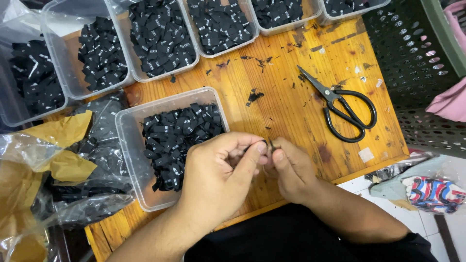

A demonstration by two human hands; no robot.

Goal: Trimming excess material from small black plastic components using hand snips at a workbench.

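Observation:
My left hand (221, 177) and my right hand (289, 170) meet fingertip to fingertip above the front edge of a wooden table (286, 97). Between the pinched fingers sits a small black fabric label (266, 144), mostly hidden by my thumbs. Just left of my left hand stands a clear plastic tub (127, 145) holding a heap of the same black labels (177, 136) with white print. Black scissors (342, 104) lie shut on the table to the right, beyond my right hand.
Several more clear tubs (121, 73) of black labels line the table's back edge. Crumpled plastic bags with brown paper (58, 165) lie at the left. A dark green perforated basket (412, 58) stands at the right, with pink cloth (449, 99) and patterned fabric (432, 191) nearby. Black scraps (253, 96) dot the table.

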